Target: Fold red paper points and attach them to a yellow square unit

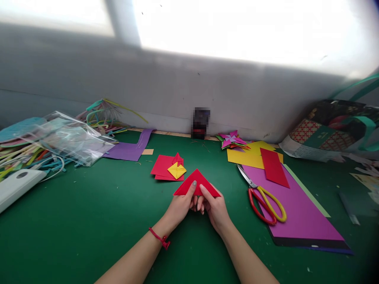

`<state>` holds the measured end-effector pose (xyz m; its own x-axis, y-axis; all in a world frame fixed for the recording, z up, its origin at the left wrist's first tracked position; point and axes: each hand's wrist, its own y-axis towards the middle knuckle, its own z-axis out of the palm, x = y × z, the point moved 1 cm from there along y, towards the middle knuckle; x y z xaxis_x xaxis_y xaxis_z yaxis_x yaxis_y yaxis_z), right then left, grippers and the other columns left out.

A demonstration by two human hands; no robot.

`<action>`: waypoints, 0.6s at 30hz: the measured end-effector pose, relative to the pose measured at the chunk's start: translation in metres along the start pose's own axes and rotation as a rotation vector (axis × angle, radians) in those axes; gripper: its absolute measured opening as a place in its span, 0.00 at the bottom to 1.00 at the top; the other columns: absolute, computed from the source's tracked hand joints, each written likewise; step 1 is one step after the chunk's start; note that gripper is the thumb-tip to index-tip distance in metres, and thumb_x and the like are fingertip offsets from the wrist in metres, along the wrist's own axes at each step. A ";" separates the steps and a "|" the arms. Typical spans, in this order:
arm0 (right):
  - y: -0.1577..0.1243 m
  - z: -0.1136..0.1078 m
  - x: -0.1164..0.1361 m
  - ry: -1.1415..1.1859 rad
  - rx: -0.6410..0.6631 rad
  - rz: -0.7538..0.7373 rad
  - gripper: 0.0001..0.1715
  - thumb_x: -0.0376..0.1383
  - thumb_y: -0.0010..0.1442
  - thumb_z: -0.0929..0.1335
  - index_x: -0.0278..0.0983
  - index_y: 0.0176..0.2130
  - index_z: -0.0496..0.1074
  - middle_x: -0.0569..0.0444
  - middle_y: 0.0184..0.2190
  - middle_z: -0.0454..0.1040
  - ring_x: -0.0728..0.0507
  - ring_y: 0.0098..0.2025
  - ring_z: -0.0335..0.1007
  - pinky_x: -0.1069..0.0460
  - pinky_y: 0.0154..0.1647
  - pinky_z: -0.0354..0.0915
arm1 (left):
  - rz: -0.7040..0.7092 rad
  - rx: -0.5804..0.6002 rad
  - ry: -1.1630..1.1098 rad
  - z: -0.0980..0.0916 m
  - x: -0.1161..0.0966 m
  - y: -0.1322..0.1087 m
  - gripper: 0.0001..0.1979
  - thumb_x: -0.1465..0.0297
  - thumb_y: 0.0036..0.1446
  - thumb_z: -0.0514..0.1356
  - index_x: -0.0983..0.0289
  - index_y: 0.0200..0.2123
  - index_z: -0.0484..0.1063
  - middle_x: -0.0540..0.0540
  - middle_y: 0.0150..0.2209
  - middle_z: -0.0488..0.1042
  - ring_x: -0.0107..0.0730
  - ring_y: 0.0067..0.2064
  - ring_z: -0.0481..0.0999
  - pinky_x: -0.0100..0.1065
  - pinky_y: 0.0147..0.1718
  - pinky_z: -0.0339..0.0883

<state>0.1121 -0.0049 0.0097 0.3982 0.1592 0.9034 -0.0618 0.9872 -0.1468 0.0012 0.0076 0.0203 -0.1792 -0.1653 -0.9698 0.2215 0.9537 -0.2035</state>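
A red paper triangle (196,177) is held just above the middle of the green bench (118,240), gripped between the left hand (179,206) and the right hand (217,209). It is plain, bright red paper, wide and low, with its peak pointing away from the person and its long edge toward them. The two sloping sides look straight and crisp, and the corners at either end of the long edge are sharp. The visible face appears smooth; how many layers lie beneath cannot be told.

Both hands are clamped on the paper along the long edge, thumbs pressed flat on the upper face near the middle, a narrow strip of red showing between them. The other fingers curl underneath, close together; whether they touch each other is unclear.

Just beyond the triangle's left corner, square red sheets (160,165) lie overlapped on the bench, with a small yellow folded piece (177,171) on top. To the right, well apart from the hands, scissors (268,205) with one red and one yellow handle rest partly on a magenta sheet (304,213).
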 end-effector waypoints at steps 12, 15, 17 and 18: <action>0.004 -0.001 0.002 -0.003 -0.176 -0.031 0.16 0.43 0.49 0.68 0.33 0.27 0.64 0.58 0.10 0.66 0.54 0.11 0.53 0.60 0.10 0.50 | -0.010 0.158 -0.313 -0.013 0.014 0.017 0.32 0.48 0.53 0.38 0.65 0.12 0.62 0.48 0.10 0.56 0.28 0.16 0.65 0.29 0.21 0.59; 0.005 -0.002 0.002 0.020 -0.186 -0.048 0.14 0.42 0.49 0.69 0.33 0.27 0.65 0.57 0.12 0.68 0.54 0.12 0.56 0.59 0.12 0.53 | -0.007 0.126 -0.287 -0.010 0.012 0.016 0.30 0.50 0.53 0.42 0.65 0.13 0.62 0.47 0.10 0.56 0.27 0.16 0.65 0.29 0.22 0.59; 0.005 -0.003 0.001 0.024 -0.200 -0.063 0.14 0.42 0.48 0.69 0.33 0.27 0.66 0.58 0.12 0.68 0.53 0.13 0.57 0.59 0.12 0.54 | 0.004 0.104 -0.228 -0.009 0.010 0.015 0.27 0.52 0.52 0.47 0.65 0.13 0.62 0.46 0.11 0.56 0.26 0.17 0.66 0.28 0.23 0.60; 0.006 -0.004 0.000 0.023 -0.199 -0.062 0.14 0.42 0.48 0.69 0.33 0.26 0.66 0.58 0.12 0.69 0.53 0.13 0.57 0.59 0.12 0.54 | 0.014 0.091 -0.199 -0.008 0.010 0.014 0.25 0.53 0.51 0.49 0.65 0.13 0.62 0.46 0.11 0.56 0.26 0.17 0.66 0.28 0.23 0.60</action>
<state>0.1151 0.0008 0.0075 0.4166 0.0961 0.9040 0.1445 0.9748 -0.1701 -0.0054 0.0214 0.0092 0.0154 -0.2069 -0.9782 0.3100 0.9311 -0.1920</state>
